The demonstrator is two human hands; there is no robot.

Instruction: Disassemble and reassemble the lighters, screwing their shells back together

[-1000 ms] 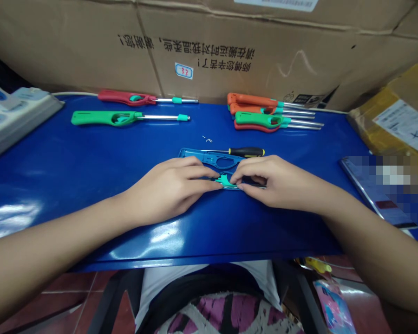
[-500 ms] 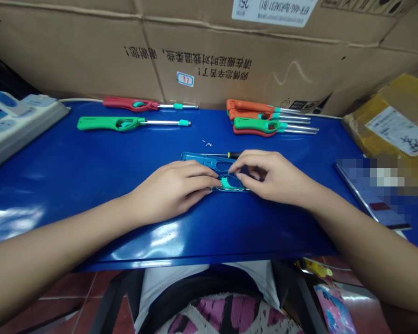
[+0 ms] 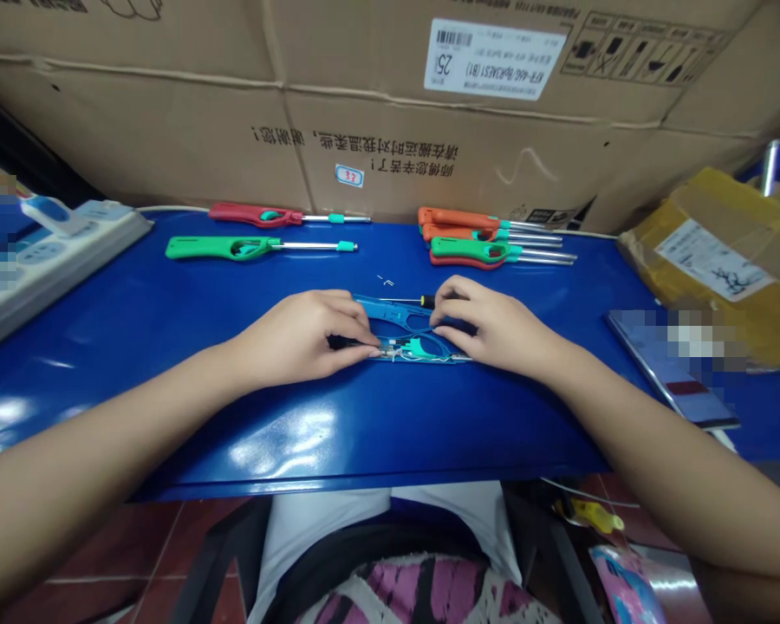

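Observation:
In front of me lies an opened blue gas lighter, its lower half-shell (image 3: 445, 348) holding a teal trigger (image 3: 417, 349), thin white wires and small metal parts. The other blue half-shell (image 3: 390, 314) lies just behind it, inner side up. My left hand (image 3: 321, 336) pinches at the left end of the lower half, thumb and fingertips on the parts there. With curled fingers, my right hand (image 3: 484, 322) holds the right end near the metal tube. A screwdriver (image 3: 427, 302) with a black-and-yellow handle lies behind, partly hidden by the right hand.
Red (image 3: 255, 214) and green (image 3: 217, 248) lighters lie at back left; several orange and green lighters (image 3: 468, 251) are stacked at back right. Small white bits (image 3: 386, 281) lie between. A power strip (image 3: 71, 243), phone (image 3: 672, 368), taped parcel (image 3: 715, 251) and large carton (image 3: 364, 113) surround the blue table.
My left hand has drawn back left, uncovering the trigger and wires. My right hand has moved slightly closer onto the lighter's right end. The camera view has tilted upward.

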